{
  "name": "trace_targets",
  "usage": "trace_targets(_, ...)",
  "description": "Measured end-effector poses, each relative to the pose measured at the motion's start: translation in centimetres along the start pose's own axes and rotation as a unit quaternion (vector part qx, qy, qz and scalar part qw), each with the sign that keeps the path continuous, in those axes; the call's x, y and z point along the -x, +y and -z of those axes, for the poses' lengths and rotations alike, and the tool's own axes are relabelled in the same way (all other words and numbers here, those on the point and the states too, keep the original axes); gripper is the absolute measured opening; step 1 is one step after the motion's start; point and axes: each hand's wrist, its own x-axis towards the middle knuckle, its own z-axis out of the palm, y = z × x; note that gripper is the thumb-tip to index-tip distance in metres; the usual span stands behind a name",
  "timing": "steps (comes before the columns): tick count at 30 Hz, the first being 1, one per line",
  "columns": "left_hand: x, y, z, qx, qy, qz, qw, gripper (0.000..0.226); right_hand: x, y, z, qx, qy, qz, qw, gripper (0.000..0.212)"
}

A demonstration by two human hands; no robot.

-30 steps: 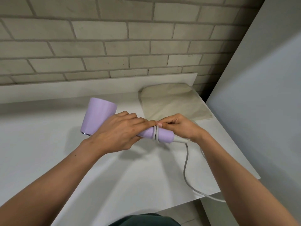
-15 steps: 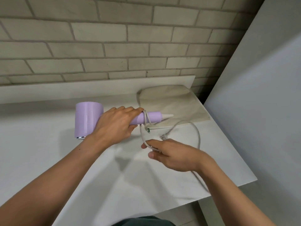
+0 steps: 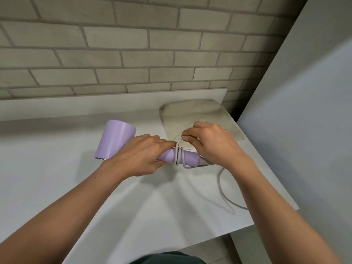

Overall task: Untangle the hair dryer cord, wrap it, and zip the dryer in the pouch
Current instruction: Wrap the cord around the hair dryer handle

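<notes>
A lilac hair dryer [image 3: 116, 141] lies across the middle of the white counter [image 3: 57, 178], barrel to the left, handle pointing right. My left hand [image 3: 141, 157] grips the handle near the barrel. A grey cord [image 3: 179, 156] makes a few turns around the handle; the rest of it trails in a loop to the counter's right edge. My right hand [image 3: 211, 143] is above the handle's end, pinching the cord between thumb and fingers. A flat beige pouch [image 3: 192, 115] lies behind my right hand, partly hidden by it.
A brick wall [image 3: 133, 54] with a low white ledge runs along the back of the counter. A grey panel [image 3: 304, 121] stands close on the right. The counter's front and right edges drop off near my right forearm.
My right hand came up from the counter with the cord and laid another turn over the handle. The dryer's barrel tilted up to the left in my left hand.
</notes>
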Motion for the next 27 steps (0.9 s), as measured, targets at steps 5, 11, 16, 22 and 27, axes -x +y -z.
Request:
trace_targets(5, 0.5, 0.0, -0.7, 0.038, 0.016, 0.01, 0.999, 0.054, -0.2, 0.1, -2.0, -0.005, 0.019, -0.019, 1.0, 0.023)
trace_targets(11, 0.5, -0.5, -1.4, 0.046, 0.026, -0.01, 0.999, 0.04, -1.2, -0.2, -2.3, -0.146, -0.066, -0.044, 0.986, 0.021)
trace_targets(16, 0.3, -0.7, -1.7, 0.053, 0.011, -0.004, 0.999, 0.036, -0.3, -0.6, -1.7, -0.176, -0.096, -0.051, 0.978, 0.037)
trace_targets(22, -0.2, -0.5, -1.7, 0.041, -0.001, -0.012, 0.999, 0.035, 1.5, -1.4, -0.1, -0.177, -0.213, -0.029, 0.96, 0.046)
trace_targets(27, -0.6, 0.4, -1.5, 0.02, 0.006, -0.036, 0.999, 0.036, 1.7, -2.1, -1.9, -0.081, -0.234, -0.04, 0.968, 0.057)
